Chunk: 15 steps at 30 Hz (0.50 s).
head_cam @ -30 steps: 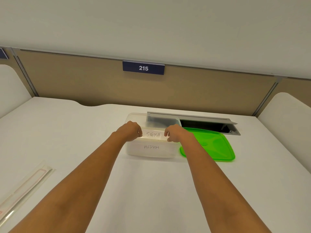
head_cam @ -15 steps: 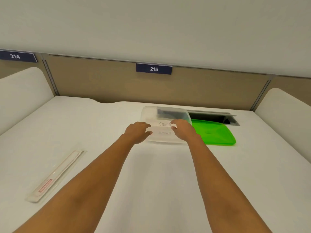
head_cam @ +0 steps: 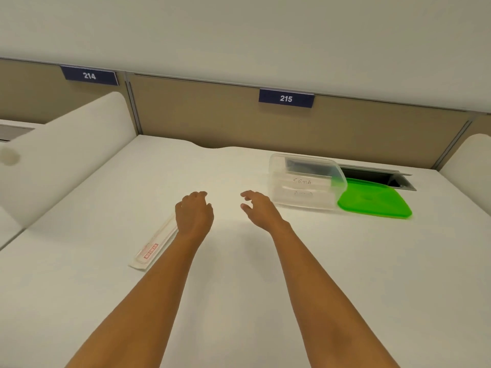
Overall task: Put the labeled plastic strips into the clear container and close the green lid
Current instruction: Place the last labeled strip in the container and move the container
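Note:
The clear container (head_cam: pixel 276 179) stands on the white desk at the right, with two labeled plastic strips (head_cam: pixel 303 187) lying inside it; the upper one reads SIGMA. The green lid (head_cam: pixel 374 201) lies flat on the desk, touching the container's right side. Another long plastic strip (head_cam: pixel 154 248) with a red label lies on the desk to the left, its far end hidden under my left hand (head_cam: pixel 195 212). My left hand hovers over that strip with its fingers curled and apart, holding nothing. My right hand (head_cam: pixel 259 208) is open and empty, just left of the container.
A white desk (head_cam: pixel 239 288) spreads in front of me. A cable slot (head_cam: pixel 377 176) with a raised grey flap sits behind the lid. White rounded dividers (head_cam: pixel 66 144) stand at both sides, and a tan partition with signs 214 and 215 runs along the back.
Both hands have let go of the SIGMA strip, which now lies in the container, and have drawn back to the left. My view has swung left, showing the loose strip.

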Each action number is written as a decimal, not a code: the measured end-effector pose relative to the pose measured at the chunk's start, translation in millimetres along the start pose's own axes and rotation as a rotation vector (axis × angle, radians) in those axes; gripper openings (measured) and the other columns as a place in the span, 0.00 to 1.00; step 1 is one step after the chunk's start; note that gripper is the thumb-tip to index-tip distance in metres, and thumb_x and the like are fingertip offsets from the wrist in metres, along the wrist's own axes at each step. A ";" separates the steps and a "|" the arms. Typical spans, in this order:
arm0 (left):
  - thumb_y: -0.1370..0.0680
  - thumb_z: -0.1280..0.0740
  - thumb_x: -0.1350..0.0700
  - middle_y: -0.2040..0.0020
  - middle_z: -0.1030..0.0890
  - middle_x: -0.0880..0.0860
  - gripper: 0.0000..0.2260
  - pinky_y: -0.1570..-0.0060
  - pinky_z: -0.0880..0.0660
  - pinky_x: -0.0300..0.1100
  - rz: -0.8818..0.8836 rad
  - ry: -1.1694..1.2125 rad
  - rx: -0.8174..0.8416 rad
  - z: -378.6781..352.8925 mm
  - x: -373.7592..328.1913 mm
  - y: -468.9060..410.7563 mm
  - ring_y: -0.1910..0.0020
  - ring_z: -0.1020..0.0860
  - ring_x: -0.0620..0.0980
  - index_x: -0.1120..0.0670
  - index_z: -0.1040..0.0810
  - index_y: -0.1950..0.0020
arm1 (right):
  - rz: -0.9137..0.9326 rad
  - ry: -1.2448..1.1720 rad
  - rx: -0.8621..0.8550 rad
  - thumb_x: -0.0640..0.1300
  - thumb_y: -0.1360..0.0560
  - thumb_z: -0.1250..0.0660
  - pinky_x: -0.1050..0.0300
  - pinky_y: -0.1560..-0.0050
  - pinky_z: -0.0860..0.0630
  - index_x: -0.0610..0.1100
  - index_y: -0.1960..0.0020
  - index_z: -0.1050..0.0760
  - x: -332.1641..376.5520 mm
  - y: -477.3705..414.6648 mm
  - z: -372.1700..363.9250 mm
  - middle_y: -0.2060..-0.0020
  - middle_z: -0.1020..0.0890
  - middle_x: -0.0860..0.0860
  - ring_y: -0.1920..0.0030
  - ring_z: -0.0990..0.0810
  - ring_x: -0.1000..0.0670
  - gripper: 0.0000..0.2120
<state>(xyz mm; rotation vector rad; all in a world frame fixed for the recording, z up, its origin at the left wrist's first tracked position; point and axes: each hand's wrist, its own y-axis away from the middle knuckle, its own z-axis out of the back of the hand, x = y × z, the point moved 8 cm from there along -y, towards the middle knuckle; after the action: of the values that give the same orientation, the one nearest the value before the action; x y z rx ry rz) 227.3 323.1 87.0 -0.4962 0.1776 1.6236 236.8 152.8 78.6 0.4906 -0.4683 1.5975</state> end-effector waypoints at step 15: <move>0.23 0.37 0.45 0.35 0.24 0.56 0.22 0.33 0.39 0.52 0.544 0.190 -0.105 21.5 143.7 65.4 0.34 0.28 0.57 0.54 0.29 0.32 | 0.015 -0.270 0.236 0.44 0.22 0.37 0.50 0.30 0.35 0.43 0.26 0.41 72.2 -33.2 -111.9 0.29 0.34 0.45 0.30 0.33 0.45 0.26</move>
<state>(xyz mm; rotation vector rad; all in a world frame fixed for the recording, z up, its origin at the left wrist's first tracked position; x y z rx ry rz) 153.2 454.1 34.8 -0.7267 0.3963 2.1218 260.7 278.1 28.0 0.8909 -0.4883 1.6161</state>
